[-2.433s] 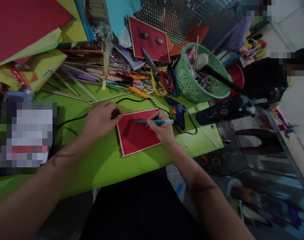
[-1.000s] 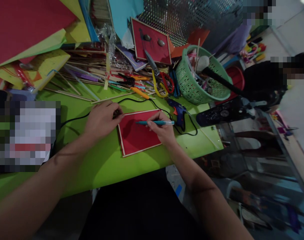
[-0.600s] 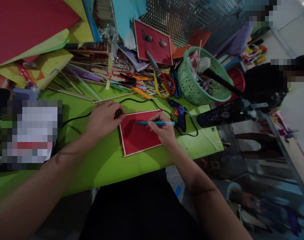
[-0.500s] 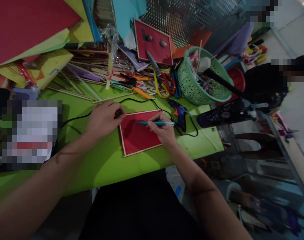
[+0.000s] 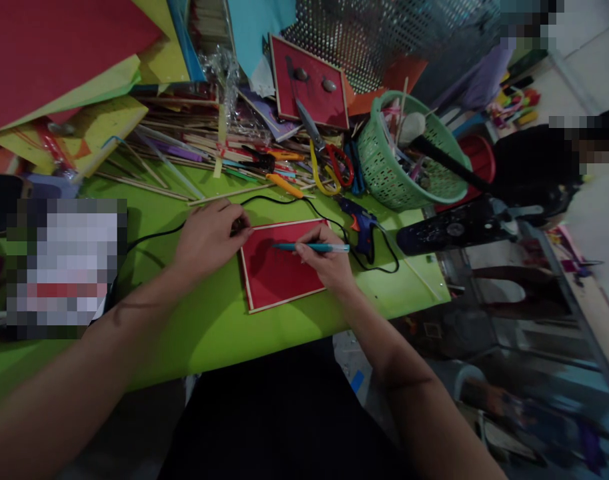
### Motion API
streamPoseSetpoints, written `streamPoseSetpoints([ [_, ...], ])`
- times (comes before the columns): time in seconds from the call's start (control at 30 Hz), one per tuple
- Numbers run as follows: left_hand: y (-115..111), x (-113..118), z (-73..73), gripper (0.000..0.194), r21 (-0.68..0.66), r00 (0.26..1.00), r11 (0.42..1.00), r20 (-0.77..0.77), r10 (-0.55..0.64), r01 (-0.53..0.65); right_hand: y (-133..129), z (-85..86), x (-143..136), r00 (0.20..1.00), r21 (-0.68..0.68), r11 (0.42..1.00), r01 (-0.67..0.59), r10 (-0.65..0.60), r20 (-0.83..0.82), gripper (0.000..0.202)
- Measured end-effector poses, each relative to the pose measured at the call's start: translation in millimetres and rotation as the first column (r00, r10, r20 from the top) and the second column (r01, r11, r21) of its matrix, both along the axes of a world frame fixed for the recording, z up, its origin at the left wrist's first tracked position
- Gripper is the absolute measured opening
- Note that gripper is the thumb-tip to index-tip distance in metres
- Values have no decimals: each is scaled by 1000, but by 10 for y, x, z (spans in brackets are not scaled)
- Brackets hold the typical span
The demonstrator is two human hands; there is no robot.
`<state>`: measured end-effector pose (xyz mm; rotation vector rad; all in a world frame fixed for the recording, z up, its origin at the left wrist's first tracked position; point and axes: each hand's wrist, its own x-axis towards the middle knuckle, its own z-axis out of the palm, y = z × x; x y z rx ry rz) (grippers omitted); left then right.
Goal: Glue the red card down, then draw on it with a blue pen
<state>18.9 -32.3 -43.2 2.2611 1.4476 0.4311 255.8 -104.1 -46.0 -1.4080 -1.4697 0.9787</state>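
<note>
A red board (image 5: 284, 280) with a thin pale wooden border lies on the green tabletop. My right hand (image 5: 327, 257) rests on its right side, its fingers closed around a teal pen (image 5: 309, 247) with a clear end. The pen's tip points left, at the board's surface. At the upper left corner of the board is my left hand (image 5: 209, 233), fingers curled, the thumb against the border. Shadow hides what lies under those fingers. Behind the board, a black cord (image 5: 269, 197) runs to a blue glue gun (image 5: 363, 227).
Scissors (image 5: 329, 157), an orange-handled tool (image 5: 284, 187) and many thin sticks (image 5: 184, 150) lie behind. Another red framed board (image 5: 309, 87) leans there with two stones. A green basket (image 5: 389, 160) and a dark bottle (image 5: 449, 227) are on the right; a pixelated item (image 5: 69, 267) lies left.
The view has shifted very slightly. Both hands, the pen and the red board stay in nearly the same places.
</note>
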Motion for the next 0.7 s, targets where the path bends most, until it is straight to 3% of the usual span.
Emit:
streamPoseSetpoints([
  [0.7,3,-7,-20,13,-6,1000,1000,6,1,-1,-20,37,-4,991,-43,994,-103,99,-86,26],
])
